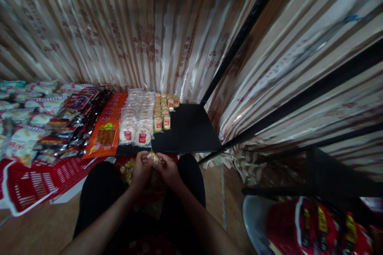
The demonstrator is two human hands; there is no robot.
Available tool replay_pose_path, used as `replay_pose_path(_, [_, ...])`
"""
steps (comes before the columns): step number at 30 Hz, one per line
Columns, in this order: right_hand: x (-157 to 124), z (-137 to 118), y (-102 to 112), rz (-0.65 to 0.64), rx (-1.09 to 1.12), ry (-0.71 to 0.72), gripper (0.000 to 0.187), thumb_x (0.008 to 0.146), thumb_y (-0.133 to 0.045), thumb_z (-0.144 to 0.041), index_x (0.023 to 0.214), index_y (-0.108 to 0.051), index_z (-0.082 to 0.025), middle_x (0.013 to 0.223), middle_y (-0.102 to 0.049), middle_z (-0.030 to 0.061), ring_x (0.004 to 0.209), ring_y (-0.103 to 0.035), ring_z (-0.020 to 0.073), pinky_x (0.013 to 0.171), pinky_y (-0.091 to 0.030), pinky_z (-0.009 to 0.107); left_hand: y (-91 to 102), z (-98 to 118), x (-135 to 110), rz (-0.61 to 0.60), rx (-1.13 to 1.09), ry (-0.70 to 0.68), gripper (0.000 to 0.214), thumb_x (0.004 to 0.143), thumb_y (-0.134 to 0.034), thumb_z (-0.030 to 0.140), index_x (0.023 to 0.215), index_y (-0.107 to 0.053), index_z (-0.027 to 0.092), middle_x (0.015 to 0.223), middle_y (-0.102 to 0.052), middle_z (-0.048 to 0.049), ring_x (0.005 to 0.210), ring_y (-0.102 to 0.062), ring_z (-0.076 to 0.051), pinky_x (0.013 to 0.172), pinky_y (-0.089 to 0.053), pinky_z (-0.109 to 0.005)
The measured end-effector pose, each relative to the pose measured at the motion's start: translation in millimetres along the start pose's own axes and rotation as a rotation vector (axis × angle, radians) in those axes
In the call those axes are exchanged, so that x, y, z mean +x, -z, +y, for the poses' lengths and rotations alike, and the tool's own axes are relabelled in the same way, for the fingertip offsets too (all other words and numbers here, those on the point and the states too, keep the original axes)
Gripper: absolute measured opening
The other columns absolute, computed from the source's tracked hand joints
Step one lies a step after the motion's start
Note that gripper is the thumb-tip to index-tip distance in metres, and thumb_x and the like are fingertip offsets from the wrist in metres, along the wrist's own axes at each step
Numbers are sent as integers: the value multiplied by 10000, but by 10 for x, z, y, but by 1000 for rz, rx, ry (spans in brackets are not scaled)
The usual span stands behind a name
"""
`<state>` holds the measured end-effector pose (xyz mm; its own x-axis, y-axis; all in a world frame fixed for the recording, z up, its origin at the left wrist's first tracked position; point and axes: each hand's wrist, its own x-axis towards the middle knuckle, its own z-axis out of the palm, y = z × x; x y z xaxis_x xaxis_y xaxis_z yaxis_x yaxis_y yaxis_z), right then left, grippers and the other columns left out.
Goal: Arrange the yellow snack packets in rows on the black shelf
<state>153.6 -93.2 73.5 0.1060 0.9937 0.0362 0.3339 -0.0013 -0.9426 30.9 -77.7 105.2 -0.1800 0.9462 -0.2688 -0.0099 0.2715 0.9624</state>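
Between my knees, my left hand and my right hand are closed on a small clear-wrapped snack packet, one at each side of it. Fingers cover part of the packet, and its label cannot be read. Below my left hand, several more golden-wrapped packets lie in a red basket between my legs. Just beyond my hands is a black shelf. On it stand rows of small yellow snack packets with red labels, and to their left, rows of round white crackers in clear wrappers.
An orange snack bag, dark bags and white bags line the shelf leftward. A red basket sits at lower left. Black metal bars rise at the right, before striped sheeting. A grey tub holds red packages.
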Motion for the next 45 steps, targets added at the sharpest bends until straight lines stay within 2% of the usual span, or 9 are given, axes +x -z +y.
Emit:
replay_pose_path(5, [39,-64,104,123,272,-135,421,656,-675,-306,1065,-606,-232,1076,-636,55,914,-615,189,834,-492,342,-90,88,23,-47,-155,10,420,647,-641,271,1039,-530,169,720,-568,23,591,-559,-95,554,-448,-203])
replay_pose_path(10, [69,-119,212,282,654,-312,630,568,-752,-304,1144,-515,-213,1083,-607,75,871,-626,175,790,-502,318,-255,233,30,8,-368,186,283,706,-600,112,972,-509,151,700,-566,19,593,-587,-78,605,-487,-201])
replay_pose_path(15, [55,-199,342,244,872,-342,533,584,-770,-334,1047,-555,-183,984,-652,66,863,-629,181,789,-488,314,-449,370,-45,37,-472,254,235,758,-532,23,924,-461,173,667,-569,26,628,-623,-79,693,-523,-226])
replay_pose_path(19, [70,-293,443,226,891,-329,451,586,-773,-351,965,-606,-173,848,-669,31,730,-616,130,677,-476,243,-546,409,-126,-61,-497,255,323,761,-536,39,1020,-436,203,674,-592,30,665,-650,-97,717,-531,-245])
replay_pose_path(22, [99,-348,526,268,880,-314,413,607,-760,-371,943,-616,-179,811,-660,10,667,-587,94,625,-451,204,-589,400,-151,-131,-394,247,392,742,-592,151,1088,-424,226,709,-625,18,583,-643,-113,598,-522,-236])
replay_pose_path(26, [125,-362,635,228,859,-253,384,669,-712,-394,977,-608,-191,842,-657,12,675,-579,92,630,-446,203,-683,389,-148,-213,-312,252,315,705,-610,315,973,-504,190,672,-637,13,454,-569,-87,431,-411,-174])
replay_pose_path(34, [212,-209,830,170,735,-252,493,684,-678,-424,1113,-552,-219,939,-639,29,708,-581,118,575,-429,204,-963,460,-64,-366,-430,575,213,764,-444,328,642,-487,159,411,-444,59,292,-373,-47,313,-194,-153])
replay_pose_path(39, [311,-149,904,115,688,-244,363,685,-679,-433,935,-607,-180,741,-612,-12,581,-513,82,516,-383,185,-1044,487,16,-506,-407,679,312,814,-376,343,621,-512,140,403,-417,50,277,-331,-38,304,-143,-150])
replay_pose_path(45, [457,-144,970,158,714,-235,308,668,-700,-413,837,-604,-174,643,-586,-46,519,-480,62,487,-358,175,-1129,519,69,-460,-342,748,397,884,-306,405,744,-549,123,465,-535,-2,335,-465,-84,345,-240,-167])
